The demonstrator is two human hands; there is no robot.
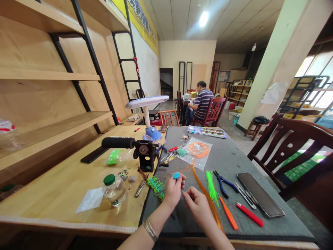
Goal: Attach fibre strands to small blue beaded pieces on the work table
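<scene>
My left hand (173,190) is closed over the grey mat, its fingertips turned toward my right hand. A small bumpy blue cluster (176,175) sits at the top of my left hand; whether it is gripped or worn there I cannot tell. My right hand (196,200) pinches close beside the left fingertips, around something too small to name. Left of my hands lies a bunch of green-and-blue strands (156,185). Long orange fibres (204,187) run past my right hand, and bright green strands (212,189) lie beyond them.
Blue-handled pliers (224,184), tweezers (246,194), a phone (260,194), a red lighter (249,214) and an orange-handled tool (229,212) lie at right. A black clamp device (145,156) and a green-capped bottle (114,191) stand left. A seated person (204,102) is farther back.
</scene>
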